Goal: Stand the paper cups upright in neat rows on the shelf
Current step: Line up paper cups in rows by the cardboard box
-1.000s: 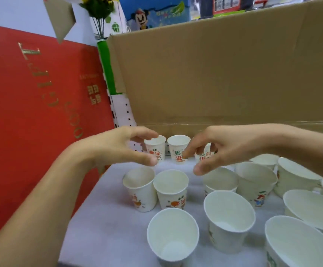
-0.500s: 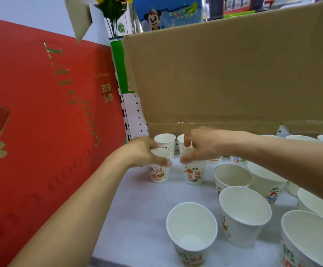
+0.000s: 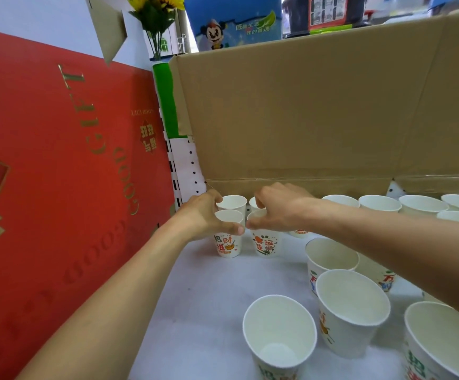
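Several white paper cups with red and orange print stand upright on the pale shelf surface (image 3: 209, 292). My left hand (image 3: 203, 215) grips the rim of one cup (image 3: 228, 242) in the second row from the back, at the far left. Beside it, my right hand (image 3: 277, 209) grips the rim of the neighbouring cup (image 3: 265, 245). Both cups stand on the shelf. Behind them a back-row cup (image 3: 232, 202) shows at the cardboard wall, and another is mostly hidden by my right hand. Nearer cups (image 3: 279, 333), (image 3: 351, 308) stand loosely spaced in front.
A tall cardboard panel (image 3: 305, 111) closes the back of the shelf. A red gift box (image 3: 58, 165) walls the left side. More upright cups (image 3: 379, 202) line the back right, under and beyond my right forearm. Bare shelf lies at the front left.
My hands reached to the back left, took hold of two second-row cups and moved them back against the back row. The camera moved closer and left.
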The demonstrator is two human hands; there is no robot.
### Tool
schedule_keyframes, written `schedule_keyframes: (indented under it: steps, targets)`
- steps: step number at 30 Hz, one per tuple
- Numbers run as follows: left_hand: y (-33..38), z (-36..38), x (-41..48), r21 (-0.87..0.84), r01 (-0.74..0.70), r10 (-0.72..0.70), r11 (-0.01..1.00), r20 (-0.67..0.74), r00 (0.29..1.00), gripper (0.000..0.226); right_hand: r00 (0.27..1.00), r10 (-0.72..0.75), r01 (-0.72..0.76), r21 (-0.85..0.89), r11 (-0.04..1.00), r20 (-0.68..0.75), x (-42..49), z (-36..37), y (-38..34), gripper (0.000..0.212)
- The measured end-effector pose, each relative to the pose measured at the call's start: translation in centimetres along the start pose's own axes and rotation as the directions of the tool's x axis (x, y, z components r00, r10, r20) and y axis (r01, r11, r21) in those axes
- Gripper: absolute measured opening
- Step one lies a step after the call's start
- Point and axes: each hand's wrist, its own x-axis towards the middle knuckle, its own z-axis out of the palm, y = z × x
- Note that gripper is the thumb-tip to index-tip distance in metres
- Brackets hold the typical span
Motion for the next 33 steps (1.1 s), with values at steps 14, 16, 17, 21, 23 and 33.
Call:
schedule_keyframes:
  steps: [14,16,17,21,23,33]
  targets:
    - [2.8,-1.2,-2.8,-0.004,-0.135,0.133,0.991,-0.167,0.977,0.083,0.997,-0.074,0.064,0.268,0.961,0.03,-3.5,-6.1,5.0,0.031]
    - [4.7,-1.3,-3.9,-0.106,-0.302,0.297,0.947,-0.061,0.953,0.068,0.967,-0.143,0.082,0.276,0.958,0.21,-5.7,-7.7,6.7,0.028]
    - [5.8,-1.2,-4.3,-0.124,-0.362,0.367,0.924,0.018,0.93,0.064,0.943,-0.14,0.069,0.235,0.97,0.302,-6.6,-8.1,7.4,0.036]
    - [9.3,0.0,-4.5,-0.112,-0.504,0.514,0.856,0.279,0.811,0.067,0.861,-0.016,0.013,0.01,1.0,0.509,-9.3,-7.6,9.3,0.071]
    - [10.5,0.7,-3.9,-0.065,-0.544,0.526,0.837,0.373,0.764,0.07,0.859,0.02,0.012,-0.059,0.998,0.511,-9.7,-6.4,10.1,0.083]
    - [12.7,2.7,-2.3,-0.028,-0.605,0.533,0.796,0.505,0.679,0.076,0.929,-0.041,0.038,0.015,0.999,0.369,-8.9,-4.1,11.8,0.063]
